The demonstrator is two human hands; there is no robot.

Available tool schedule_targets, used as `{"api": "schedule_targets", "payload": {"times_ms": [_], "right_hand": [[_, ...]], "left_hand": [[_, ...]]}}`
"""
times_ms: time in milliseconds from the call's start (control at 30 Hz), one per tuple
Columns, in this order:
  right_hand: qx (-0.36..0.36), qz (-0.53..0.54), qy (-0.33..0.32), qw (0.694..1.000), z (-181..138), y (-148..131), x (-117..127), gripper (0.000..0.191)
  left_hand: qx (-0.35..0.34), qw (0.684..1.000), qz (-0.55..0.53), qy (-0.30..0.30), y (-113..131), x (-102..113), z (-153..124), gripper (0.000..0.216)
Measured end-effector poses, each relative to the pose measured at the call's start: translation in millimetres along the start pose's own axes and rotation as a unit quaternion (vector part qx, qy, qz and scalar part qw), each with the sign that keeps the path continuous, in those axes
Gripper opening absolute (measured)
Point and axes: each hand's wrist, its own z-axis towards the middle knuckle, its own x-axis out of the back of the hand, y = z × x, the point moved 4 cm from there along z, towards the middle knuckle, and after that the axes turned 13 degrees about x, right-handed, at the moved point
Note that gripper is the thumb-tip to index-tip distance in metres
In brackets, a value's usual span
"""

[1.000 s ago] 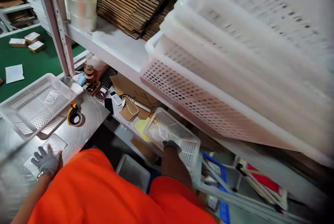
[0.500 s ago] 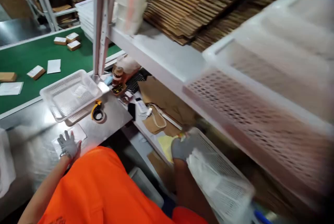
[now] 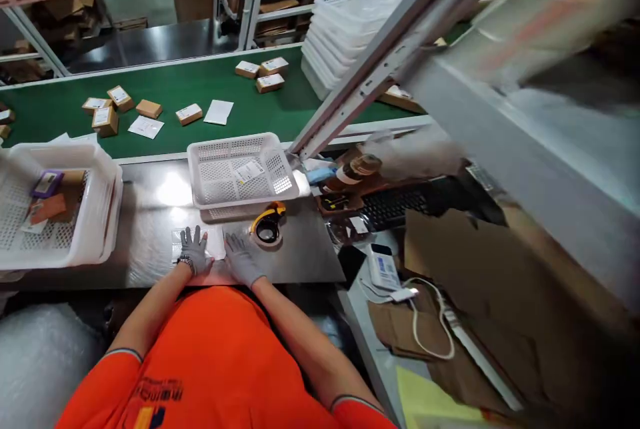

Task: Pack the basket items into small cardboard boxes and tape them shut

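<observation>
Both of my hands wear grey gloves and rest on a flat clear plastic bag (image 3: 213, 242) on the steel table (image 3: 150, 229). My left hand (image 3: 193, 250) lies flat on the bag's left part, fingers spread. My right hand (image 3: 241, 258) presses the bag's right edge, fingers together and flat. Just beyond the hands stands a white perforated basket (image 3: 240, 169) with a small label inside. A tape dispenser with a yellow handle (image 3: 267, 225) lies right of my right hand.
A second white basket (image 3: 55, 205) with small items sits at the left. Behind runs a green conveyor (image 3: 165, 92) carrying small boxes and envelopes. To the right are a keyboard (image 3: 400, 205), cardboard sheets (image 3: 475, 269), a white cable, a shelf frame and stacked baskets (image 3: 345, 29).
My right hand left the basket low on the right and came back to the table beside my left hand. The view swung left toward the conveyor.
</observation>
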Motion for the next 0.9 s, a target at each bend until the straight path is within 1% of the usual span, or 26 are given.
{"api": "schedule_targets", "payload": {"times_ms": [100, 233, 367, 467, 567, 633, 700, 800, 833, 900], "right_hand": [[0.044, -0.007, -0.039, 0.998, 12, -9, -8, 0.068], [0.074, -0.025, -0.057, 0.995, 16, -9, -14, 0.067], [0.096, -0.046, -0.068, 0.992, 30, -1, -9, 0.066], [0.097, -0.054, -0.075, 0.991, 47, 6, -2, 0.069], [0.091, -0.059, -0.078, 0.991, 54, 4, 0, 0.071], [0.092, -0.060, -0.081, 0.991, 48, -3, -2, 0.069], [0.111, -0.051, -0.088, 0.989, 33, -14, -5, 0.066], [0.185, -0.017, -0.104, 0.977, 1, -30, -5, 0.062], [0.216, -0.001, -0.110, 0.970, -10, -34, -1, 0.057], [0.250, 0.033, -0.102, 0.962, -26, -33, 12, 0.041]], "left_hand": [[-0.002, 1.000, -0.015, -0.009, -2, -3, 1, 0.105], [-0.008, 1.000, -0.023, -0.017, -4, -10, 1, 0.099], [-0.010, 0.999, -0.025, -0.026, -7, -17, 1, 0.096], [-0.014, 0.999, -0.027, -0.026, -8, -18, 0, 0.095], [-0.018, 0.999, -0.027, -0.028, -8, -18, 0, 0.098], [-0.017, 0.999, -0.028, -0.037, -8, -18, -1, 0.100], [-0.019, 0.999, -0.030, -0.038, -7, -18, -2, 0.098], [-0.018, 0.999, -0.034, -0.032, -7, -17, -3, 0.093], [-0.017, 0.999, -0.036, -0.033, -8, -16, -4, 0.094], [-0.012, 0.998, -0.045, -0.033, -8, -14, -5, 0.094]]}}
